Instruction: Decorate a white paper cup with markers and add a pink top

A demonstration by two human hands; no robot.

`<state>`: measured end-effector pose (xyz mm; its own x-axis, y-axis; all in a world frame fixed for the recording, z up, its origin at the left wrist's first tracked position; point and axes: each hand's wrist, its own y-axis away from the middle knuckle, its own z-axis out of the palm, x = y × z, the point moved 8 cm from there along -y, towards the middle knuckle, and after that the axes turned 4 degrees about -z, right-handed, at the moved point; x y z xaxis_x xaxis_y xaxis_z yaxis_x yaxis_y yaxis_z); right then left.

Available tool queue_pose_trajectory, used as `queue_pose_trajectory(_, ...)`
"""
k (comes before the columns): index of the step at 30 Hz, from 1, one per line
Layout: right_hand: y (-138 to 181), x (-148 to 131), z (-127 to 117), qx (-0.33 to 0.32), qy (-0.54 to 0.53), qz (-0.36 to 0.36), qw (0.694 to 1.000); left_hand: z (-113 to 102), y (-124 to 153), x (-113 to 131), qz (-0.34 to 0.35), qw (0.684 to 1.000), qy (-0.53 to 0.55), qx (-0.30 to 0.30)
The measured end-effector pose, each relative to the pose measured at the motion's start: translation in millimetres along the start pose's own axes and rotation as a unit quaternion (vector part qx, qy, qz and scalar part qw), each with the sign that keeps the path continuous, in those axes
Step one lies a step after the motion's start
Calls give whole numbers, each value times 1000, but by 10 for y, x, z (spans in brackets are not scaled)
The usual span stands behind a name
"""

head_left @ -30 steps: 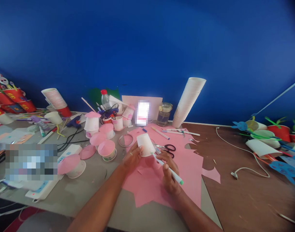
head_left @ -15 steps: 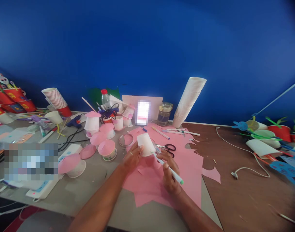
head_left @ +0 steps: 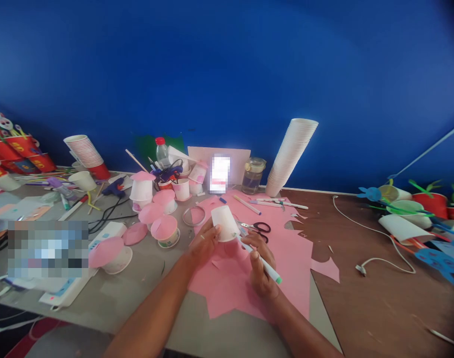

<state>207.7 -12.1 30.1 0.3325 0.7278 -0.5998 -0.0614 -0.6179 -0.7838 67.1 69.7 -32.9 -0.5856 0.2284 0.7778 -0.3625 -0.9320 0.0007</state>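
My left hand (head_left: 203, 242) grips an upturned white paper cup (head_left: 224, 223) above a sheet of pink paper (head_left: 245, 258). My right hand (head_left: 262, 265) is closed round a white marker with a green cap end (head_left: 260, 259), its tip touching the cup's side near the rim. Black-handled scissors (head_left: 259, 229) lie on the pink paper just behind my right hand. Both forearms reach in from the bottom of the view.
A leaning stack of white cups (head_left: 289, 156) and a glass jar (head_left: 252, 175) stand at the back. Pink-topped cups (head_left: 163, 229), a tape ring (head_left: 193, 216), a glue gun (head_left: 115, 187) and cables lie left. A white cable (head_left: 364, 233) and blue-green cup crafts (head_left: 409, 211) lie right.
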Motion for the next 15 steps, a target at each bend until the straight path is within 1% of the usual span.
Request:
queue_pose_trajectory(6, -1, -2, 1, 1, -11, -4, 1000, 15, 7, 4, -5, 1000, 0, 2)
queue_pose_trajectory(12, -2, 0, 1, 2, -16, 1, 1000, 37, 21, 18, -12, 1000, -4, -8)
queue_pose_trajectory(15, -3, 0, -5, 5, -19, 2, 1000, 23, 20, 16, -11, 1000, -1, -2)
